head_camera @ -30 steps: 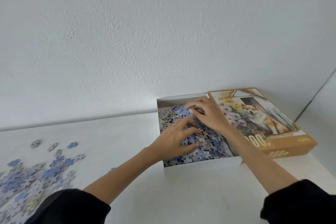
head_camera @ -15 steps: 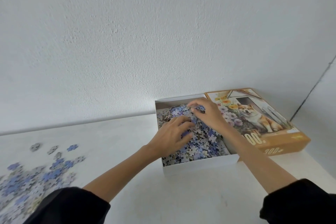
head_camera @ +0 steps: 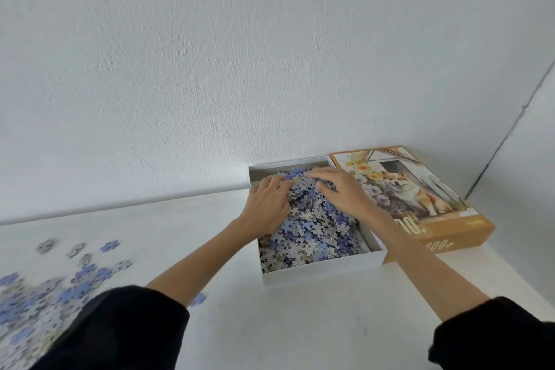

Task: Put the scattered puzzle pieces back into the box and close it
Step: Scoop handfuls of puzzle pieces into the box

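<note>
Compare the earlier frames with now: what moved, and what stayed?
The left hand slid from the middle of the pile toward the far left corner of the box; the right hand barely shifted on the pile's far side. Nothing was visibly taken hold of or let go. The box, lid and scattered pieces stayed put.

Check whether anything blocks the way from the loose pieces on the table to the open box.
Nothing visible does: only table lies between the loose pieces and the box, whose lid sits off to its right.
</note>
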